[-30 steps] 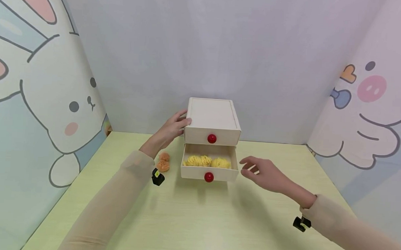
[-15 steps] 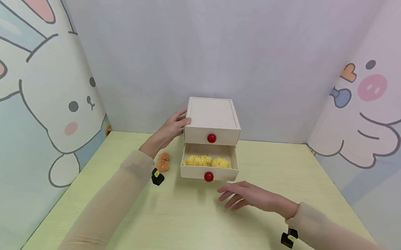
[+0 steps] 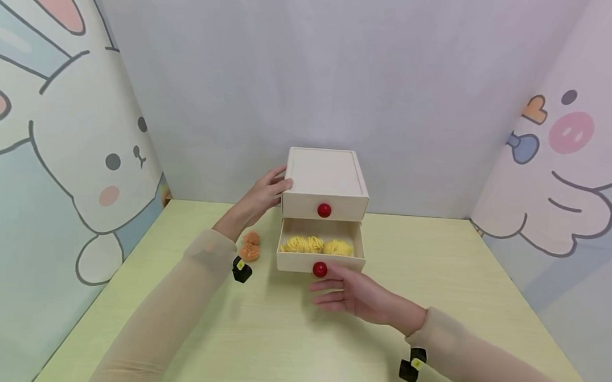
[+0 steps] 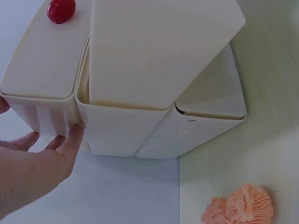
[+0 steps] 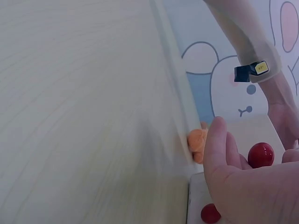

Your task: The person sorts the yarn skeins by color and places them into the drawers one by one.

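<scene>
Drawer (image 3: 294,263) is jutting near from the chest (image 3: 323,172), carrying yarn (image 3: 303,245). The right hand (image 3: 360,295) is sitting at the drawer's knob (image 3: 319,269), grip wide, apparently holding nothing. Handling that knob seems to be the step; next, fingers are probably needing to settle on it. The left hand (image 3: 261,195) is bracing the chest's left side, fingers loosely extended. The left wrist view is showing a closed bottom drawer (image 4: 216,88) that the head view is hiding.
</scene>
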Tool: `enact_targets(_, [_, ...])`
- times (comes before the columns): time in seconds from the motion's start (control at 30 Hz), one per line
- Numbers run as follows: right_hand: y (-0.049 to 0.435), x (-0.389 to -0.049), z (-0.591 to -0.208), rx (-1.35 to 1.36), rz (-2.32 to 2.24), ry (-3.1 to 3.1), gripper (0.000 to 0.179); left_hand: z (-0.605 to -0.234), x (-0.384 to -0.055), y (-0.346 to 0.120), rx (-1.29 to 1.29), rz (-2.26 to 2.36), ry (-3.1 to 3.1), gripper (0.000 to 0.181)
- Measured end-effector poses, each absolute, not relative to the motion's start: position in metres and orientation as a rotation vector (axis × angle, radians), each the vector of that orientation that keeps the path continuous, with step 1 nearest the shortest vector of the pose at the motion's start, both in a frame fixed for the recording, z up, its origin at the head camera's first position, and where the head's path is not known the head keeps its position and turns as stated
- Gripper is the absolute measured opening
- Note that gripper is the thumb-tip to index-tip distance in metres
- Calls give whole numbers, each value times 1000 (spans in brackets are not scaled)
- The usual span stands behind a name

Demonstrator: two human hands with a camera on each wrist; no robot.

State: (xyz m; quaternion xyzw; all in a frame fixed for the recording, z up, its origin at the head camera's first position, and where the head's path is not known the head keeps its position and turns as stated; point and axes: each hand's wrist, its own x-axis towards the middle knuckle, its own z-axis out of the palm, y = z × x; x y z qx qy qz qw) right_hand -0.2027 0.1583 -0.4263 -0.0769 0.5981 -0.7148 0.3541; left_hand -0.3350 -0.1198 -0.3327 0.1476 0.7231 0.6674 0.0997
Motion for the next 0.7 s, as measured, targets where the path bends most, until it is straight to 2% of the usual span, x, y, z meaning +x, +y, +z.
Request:
enact_targets(0.13, [150,-204,-430,-181,-1884,1505,64,-332,-334,-119,439,1977,2138,70])
enact_targets(0.7, [146,-226,-433,-175,-1980,1496,43,-332,-334,-119,431,1989,2125,70])
